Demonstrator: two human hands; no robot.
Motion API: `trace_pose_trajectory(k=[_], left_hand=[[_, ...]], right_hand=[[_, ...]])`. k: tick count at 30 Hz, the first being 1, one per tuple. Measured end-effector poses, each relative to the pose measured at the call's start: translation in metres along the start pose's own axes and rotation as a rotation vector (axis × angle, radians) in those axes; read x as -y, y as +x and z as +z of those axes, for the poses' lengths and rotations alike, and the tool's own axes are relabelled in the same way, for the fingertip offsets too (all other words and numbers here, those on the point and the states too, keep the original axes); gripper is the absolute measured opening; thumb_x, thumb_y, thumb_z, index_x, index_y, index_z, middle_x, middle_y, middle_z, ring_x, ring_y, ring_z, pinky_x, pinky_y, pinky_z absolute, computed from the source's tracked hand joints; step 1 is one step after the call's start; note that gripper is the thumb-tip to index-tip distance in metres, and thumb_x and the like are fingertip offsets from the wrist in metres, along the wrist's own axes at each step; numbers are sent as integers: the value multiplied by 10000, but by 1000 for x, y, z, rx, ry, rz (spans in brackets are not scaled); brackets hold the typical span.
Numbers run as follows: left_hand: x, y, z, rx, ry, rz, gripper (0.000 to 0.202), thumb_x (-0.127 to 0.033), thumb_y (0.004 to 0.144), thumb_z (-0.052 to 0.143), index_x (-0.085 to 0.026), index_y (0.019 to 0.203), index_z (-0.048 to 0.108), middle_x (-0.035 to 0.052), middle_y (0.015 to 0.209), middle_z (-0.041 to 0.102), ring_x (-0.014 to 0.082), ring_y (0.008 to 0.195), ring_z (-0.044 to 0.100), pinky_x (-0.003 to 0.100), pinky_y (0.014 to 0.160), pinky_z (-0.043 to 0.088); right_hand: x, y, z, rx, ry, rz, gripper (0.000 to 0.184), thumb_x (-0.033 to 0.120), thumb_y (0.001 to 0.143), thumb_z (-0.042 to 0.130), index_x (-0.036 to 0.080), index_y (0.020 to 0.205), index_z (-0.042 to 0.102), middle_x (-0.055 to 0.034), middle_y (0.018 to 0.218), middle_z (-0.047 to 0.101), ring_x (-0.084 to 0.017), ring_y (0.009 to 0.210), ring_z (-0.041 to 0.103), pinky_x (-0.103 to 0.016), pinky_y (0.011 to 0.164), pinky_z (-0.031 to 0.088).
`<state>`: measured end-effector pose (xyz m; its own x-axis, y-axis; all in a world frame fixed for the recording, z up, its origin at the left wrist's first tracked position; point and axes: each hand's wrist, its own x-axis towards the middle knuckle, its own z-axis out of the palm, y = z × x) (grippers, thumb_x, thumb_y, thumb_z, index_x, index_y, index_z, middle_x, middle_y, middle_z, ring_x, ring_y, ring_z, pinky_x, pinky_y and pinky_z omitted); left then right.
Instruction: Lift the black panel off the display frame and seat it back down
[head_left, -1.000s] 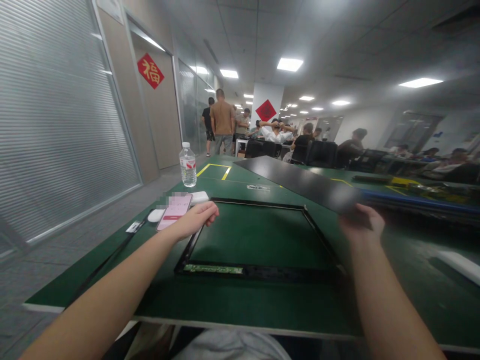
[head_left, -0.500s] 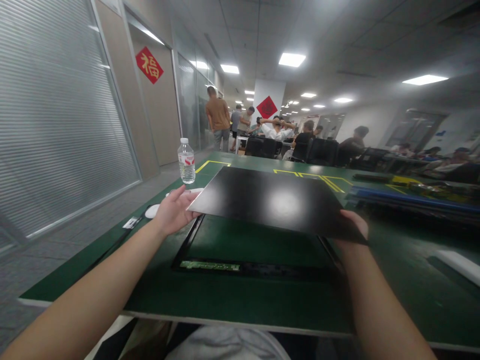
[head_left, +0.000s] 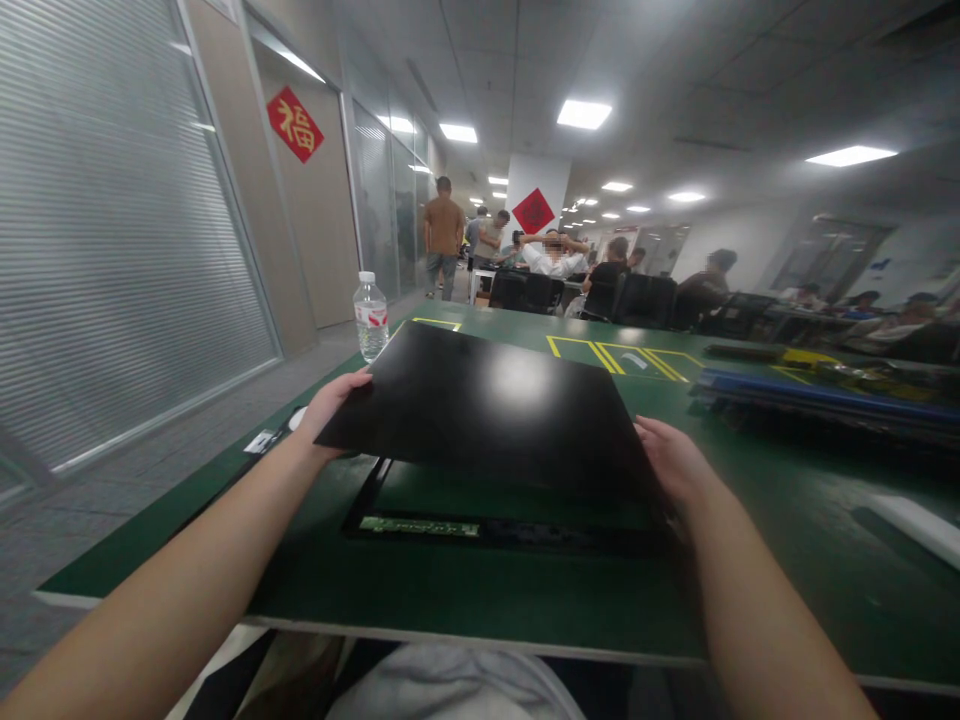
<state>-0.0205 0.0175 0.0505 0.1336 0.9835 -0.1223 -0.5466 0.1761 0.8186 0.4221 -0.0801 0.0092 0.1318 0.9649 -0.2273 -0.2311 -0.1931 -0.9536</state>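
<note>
A thin, glossy black rectangular panel point(head_left: 480, 410) is held above the table, tilted, with a ceiling light reflected in it. My left hand point(head_left: 330, 410) grips its left edge, thumb on top and fingers underneath. On the right edge, my right hand point(head_left: 671, 460) is closed with the thumb side up, and its fingers are partly behind the panel. Below lies a black rectangular frame point(head_left: 525, 537) with a strip of green circuit board point(head_left: 418, 527) along its near side. The panel hides the frame's far part.
On the green table point(head_left: 480, 610) stand a water bottle point(head_left: 370, 318) at the far left and a stack of blue-edged flat parts point(head_left: 810, 395) at the right. A white bar point(head_left: 919, 530) lies near the right edge. Several people sit or stand in the background.
The panel has moved left and slightly toward me, and its tilt has changed. Both hands have shifted left with it. A standing person in the background has moved slightly right.
</note>
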Motion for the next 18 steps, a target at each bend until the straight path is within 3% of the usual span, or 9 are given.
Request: trace_pose_trajectory(k=[4,11,18], left_hand=[[-1,0,1,76,-2,74,413,-81,704,560,-150,1080,715,57,814,783,248,654,733,352,645,618],[6,5,-3,98,64,82,352,-100,659,602,-153,983,731,54,823,778,232,654,721,324,641,616],[16,8,-3,78,122,133,280,-133,613,659,-169,880,738,27,769,764,223,672,718,284,625,593]], right_hand=[[0,3,-5,-18,-97,-1,394,383,926,433,158,1110,699,-112,864,755,-243,784,715,-355,729,556],[-2,9,-11,-220,-103,44,403,355,945,463,146,1277,557,-149,916,742,-224,739,706,-343,692,562],[-3,8,-10,-341,-133,42,377,340,941,461,165,1268,530,-131,834,749,-206,710,713,-300,678,553]])
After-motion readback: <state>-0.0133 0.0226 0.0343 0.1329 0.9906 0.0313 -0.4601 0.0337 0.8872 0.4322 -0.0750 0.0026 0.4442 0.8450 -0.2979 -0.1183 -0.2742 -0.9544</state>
